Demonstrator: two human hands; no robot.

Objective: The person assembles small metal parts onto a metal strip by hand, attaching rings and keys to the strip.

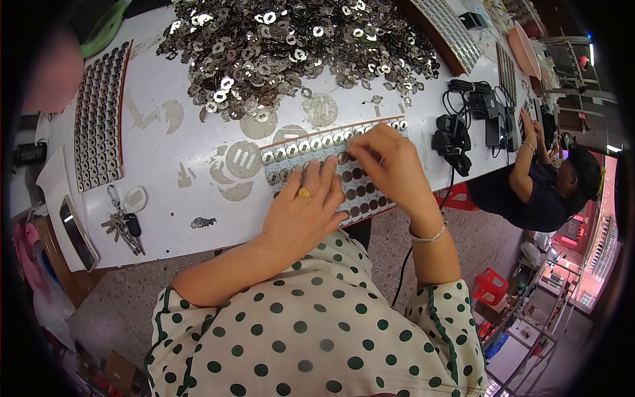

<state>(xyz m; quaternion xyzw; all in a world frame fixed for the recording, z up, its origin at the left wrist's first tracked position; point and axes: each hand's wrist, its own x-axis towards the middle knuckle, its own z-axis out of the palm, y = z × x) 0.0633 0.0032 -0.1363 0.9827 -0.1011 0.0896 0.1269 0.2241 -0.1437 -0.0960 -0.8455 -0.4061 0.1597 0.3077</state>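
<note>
At frame centre, the left hand [305, 210] lies flat, fingers together, on the slotted board [331, 173]. The right hand [387, 161] pinches its fingertips over the board's upper row. A metal washer pile [291, 49] fills the upper frame.

The person wears a cream short-sleeved top scattered with dark green polka dots, its sleeves edged in dark green piping. Both forearms are bare. A gold ring sits on the left hand [305, 206], and a thin silver bangle circles the right wrist.
</note>
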